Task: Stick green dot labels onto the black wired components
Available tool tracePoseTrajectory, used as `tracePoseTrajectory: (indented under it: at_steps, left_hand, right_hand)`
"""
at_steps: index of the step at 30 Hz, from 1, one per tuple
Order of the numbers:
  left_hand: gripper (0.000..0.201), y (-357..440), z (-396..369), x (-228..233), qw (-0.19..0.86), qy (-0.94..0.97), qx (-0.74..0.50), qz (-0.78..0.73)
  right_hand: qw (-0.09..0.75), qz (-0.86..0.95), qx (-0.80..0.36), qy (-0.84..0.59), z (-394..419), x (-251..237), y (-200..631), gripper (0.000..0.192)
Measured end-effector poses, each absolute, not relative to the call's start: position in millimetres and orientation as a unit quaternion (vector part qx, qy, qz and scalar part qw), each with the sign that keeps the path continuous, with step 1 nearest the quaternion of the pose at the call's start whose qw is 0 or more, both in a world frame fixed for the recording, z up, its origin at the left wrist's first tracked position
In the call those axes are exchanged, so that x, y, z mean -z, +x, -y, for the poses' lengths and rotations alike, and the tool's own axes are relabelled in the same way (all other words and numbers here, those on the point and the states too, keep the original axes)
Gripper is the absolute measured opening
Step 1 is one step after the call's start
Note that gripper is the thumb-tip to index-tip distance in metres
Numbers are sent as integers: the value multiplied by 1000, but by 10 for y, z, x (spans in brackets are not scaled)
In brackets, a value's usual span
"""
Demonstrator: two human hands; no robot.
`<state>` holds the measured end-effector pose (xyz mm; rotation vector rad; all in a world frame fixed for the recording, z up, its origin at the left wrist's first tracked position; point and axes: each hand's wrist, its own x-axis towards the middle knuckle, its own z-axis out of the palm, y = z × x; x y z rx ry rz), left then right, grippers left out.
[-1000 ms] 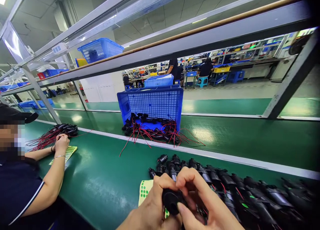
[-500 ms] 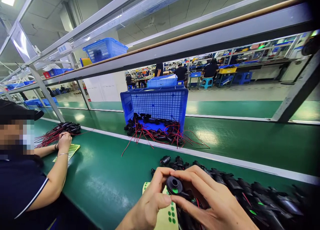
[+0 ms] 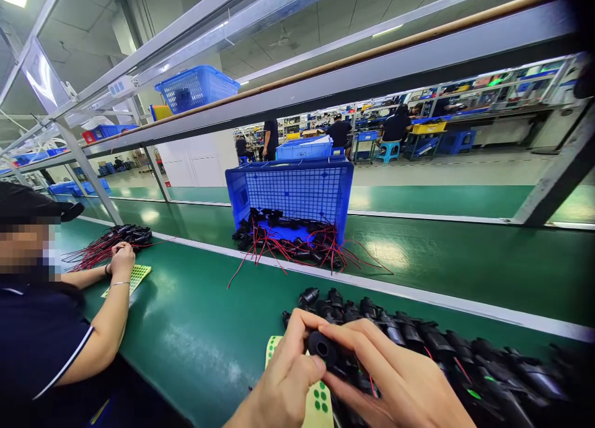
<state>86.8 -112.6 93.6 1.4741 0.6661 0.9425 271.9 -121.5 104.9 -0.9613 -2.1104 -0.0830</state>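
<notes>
Both the left hand (image 3: 283, 378) and the right hand (image 3: 400, 384) are bare, without gloves, rings or sleeves.

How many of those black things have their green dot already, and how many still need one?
Some look done: a few black parts in the row show a green dot. In hand: the left hand and right hand pinch one black part; no dot shows on it. The sticker sheet has dots left, and more wired parts spill from the blue crate. An exact count cannot be told.
</notes>
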Motion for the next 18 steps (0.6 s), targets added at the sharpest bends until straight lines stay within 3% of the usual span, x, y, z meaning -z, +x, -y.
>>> tracePoseTrajectory:
  at_steps: [18]
  left_hand:
    - [30, 896, 1094, -620, 652, 575, -442, -219]
  right_hand:
    - [341, 865, 153, -336, 1213, -973, 2651, 35]
